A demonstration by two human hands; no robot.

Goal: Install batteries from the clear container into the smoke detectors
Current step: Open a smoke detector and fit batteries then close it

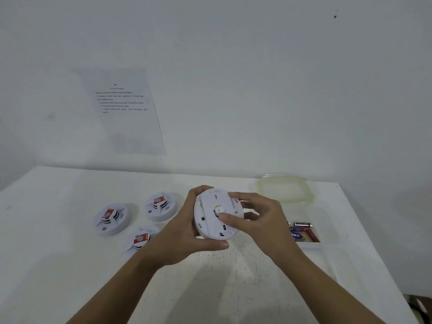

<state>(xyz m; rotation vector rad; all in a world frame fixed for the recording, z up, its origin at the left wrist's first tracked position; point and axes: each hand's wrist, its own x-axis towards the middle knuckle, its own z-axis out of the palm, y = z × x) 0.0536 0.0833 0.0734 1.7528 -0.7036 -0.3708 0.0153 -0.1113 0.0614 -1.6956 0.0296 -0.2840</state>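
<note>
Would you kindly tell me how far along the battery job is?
Done: the lid is off the clear container. In hand: the left hand grips one detector back-up while the right hand pinches it, thumb on its back. Left: three detectors lie face-up on the table, batteries remain in the container; whether those are fitted is unclear.

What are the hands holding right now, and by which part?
Both hold one smoke detector, back toward the camera. The left hand grips its left rim; the right hand holds its right rim, thumb on the back's middle.
</note>
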